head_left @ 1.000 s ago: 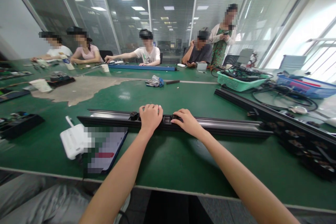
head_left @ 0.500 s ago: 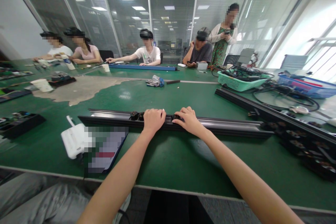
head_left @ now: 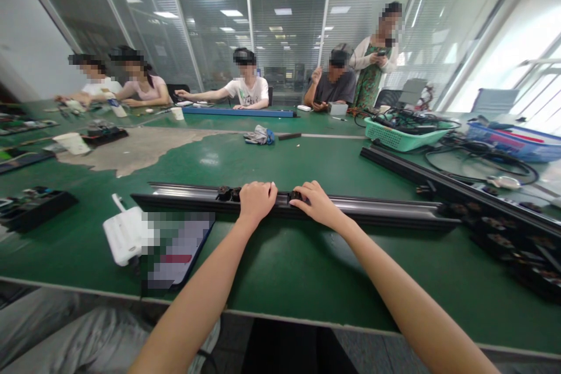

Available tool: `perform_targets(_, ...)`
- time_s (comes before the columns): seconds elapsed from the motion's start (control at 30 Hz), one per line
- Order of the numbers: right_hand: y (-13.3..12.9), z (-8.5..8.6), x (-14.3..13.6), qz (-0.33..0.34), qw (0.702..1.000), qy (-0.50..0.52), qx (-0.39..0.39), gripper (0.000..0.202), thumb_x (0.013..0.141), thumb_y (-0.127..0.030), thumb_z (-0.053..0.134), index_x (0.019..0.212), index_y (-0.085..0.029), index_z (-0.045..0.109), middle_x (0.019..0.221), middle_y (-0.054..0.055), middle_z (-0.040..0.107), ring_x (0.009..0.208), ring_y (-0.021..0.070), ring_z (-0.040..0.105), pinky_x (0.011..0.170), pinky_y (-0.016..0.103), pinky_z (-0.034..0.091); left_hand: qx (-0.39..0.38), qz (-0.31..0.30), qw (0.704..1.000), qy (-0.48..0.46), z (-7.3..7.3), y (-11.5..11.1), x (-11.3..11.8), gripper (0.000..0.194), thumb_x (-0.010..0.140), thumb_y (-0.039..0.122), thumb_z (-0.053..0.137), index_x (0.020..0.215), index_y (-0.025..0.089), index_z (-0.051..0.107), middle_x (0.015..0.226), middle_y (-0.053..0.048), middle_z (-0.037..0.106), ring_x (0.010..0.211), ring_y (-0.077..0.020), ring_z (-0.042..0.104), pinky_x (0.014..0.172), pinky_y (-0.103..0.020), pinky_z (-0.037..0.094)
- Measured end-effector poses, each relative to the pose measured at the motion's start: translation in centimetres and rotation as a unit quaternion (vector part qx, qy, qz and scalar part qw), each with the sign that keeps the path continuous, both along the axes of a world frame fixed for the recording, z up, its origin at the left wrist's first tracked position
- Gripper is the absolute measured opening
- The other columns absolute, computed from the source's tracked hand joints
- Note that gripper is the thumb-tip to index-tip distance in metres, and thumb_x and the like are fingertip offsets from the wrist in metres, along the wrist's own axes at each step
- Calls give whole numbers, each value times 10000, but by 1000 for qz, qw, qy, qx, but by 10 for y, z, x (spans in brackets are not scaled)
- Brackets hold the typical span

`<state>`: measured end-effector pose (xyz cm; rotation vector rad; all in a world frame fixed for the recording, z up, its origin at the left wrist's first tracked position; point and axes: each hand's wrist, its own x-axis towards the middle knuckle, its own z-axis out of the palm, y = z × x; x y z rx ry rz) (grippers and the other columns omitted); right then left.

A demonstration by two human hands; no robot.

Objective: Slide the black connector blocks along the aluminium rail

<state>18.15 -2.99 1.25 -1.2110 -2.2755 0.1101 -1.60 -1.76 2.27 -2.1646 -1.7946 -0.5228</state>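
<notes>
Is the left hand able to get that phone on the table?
Probably yes: the phone lies nearby with nothing seemingly between, though the left hand would need to leave the black rail.

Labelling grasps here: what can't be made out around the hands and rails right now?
All in the head view:
- Under the left hand: that hand covers the front rail there.
- Whether the right hand grips the black part or only touches it: the hand covers part of it.
- Angled rail's near end: right edge cuts it off.
- Flat device's screen: pixelated.
</notes>
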Motion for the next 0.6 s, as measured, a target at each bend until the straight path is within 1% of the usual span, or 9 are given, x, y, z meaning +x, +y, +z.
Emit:
perform_targets(0.33, -2, 4, 7, 8, 1000, -7, -7, 313, 935, -417, 546, 1058, -156, 669, 865, 71, 587, 866, 209, 468, 859, 348, 382, 8, -6, 1000, -8, -3, 2, -1, 566, 979, 396, 252, 873, 168, 759, 867, -145, 714, 848, -266, 656, 780, -377, 417)
perform_targets(0.6, -1, 3, 11, 3, 1000, -12, -3, 284, 921, -394, 566, 1031, -152, 666, 863, 72, 588, 859, 210, 460, 853, 351, 388, 7, -4, 1000, -5, -2, 1, -1, 566, 980, 395, 251, 871, 162, 756, 866, -140, 717, 843, -257, 656, 774, -367, 418)
